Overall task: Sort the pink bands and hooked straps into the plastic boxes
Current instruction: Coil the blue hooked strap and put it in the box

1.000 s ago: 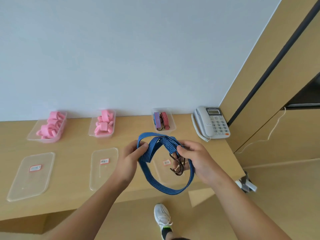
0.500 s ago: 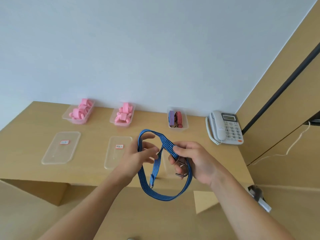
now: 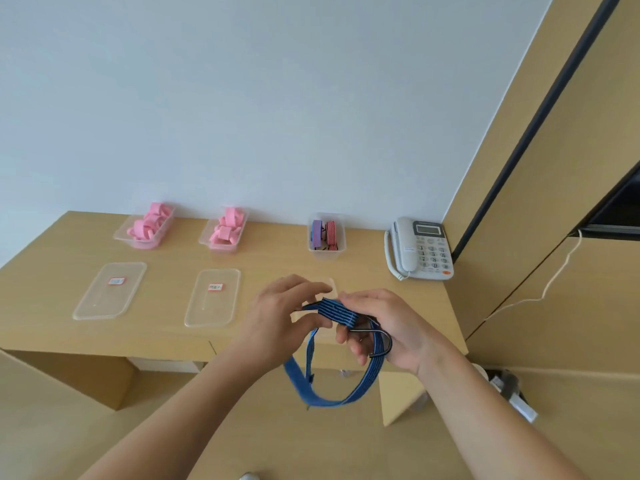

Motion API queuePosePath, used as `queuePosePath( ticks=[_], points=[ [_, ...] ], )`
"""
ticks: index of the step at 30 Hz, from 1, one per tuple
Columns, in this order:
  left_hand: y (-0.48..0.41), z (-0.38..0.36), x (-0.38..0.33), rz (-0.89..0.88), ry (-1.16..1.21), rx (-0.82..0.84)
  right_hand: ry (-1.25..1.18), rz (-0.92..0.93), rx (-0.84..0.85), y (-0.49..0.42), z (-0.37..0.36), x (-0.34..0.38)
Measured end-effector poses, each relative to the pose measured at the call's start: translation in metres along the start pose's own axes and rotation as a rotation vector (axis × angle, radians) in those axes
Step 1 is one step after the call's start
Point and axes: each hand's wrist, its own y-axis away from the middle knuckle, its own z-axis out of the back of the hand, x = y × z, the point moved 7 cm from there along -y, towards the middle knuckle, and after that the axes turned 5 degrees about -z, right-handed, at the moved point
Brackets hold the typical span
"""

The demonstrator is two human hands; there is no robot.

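Folded tighter than a second ago, our blue striped elastic strap with metal hooks hangs above the edge of the wooden desk, left hand and right hand pinching its soft, springy folds, which we judge the surest hold.

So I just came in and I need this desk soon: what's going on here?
A person is folding a blue hooked strap above the front of the desk. The left hand pinches the bunched folds, the right hand holds them together with the metal hook, and a loop hangs below. At the back, the left box and middle box hold pink bands; the right box holds two bundled straps.
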Motion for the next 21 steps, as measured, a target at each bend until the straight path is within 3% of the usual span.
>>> queuePosePath(
  ticks=[6, 10, 12, 15, 18, 19, 21],
  points=[
    [-0.001, -0.004, -0.01, 0.144, 0.149, 0.035, -0.104, 0.05, -0.107, 0.007, 0.021, -0.007],
    [0.0, -0.006, -0.009, 0.41, 0.621, -0.024, -0.132, -0.029, -0.137, 0.01, 0.032, -0.021],
    [-0.002, -0.006, -0.009, 0.487, 0.796, -0.08, -0.02, -0.09, -0.114, 0.012, 0.034, -0.029],
    [-0.005, -0.012, -0.011, 0.559, 0.906, -0.098, 0.35, -0.168, -0.086, 0.015, 0.026, -0.035],
    [-0.008, -0.022, -0.013, 0.597, 0.934, -0.1, 0.625, -0.022, -0.335, 0.012, 0.031, -0.012],
    [-0.01, -0.023, -0.014, 0.595, 0.936, -0.095, 0.521, 0.067, -0.429, 0.013, 0.036, 0.001],
    [-0.016, -0.025, -0.013, 0.582, 0.953, -0.077, 0.04, 0.229, -0.34, 0.011, 0.035, 0.024]
  ],
)
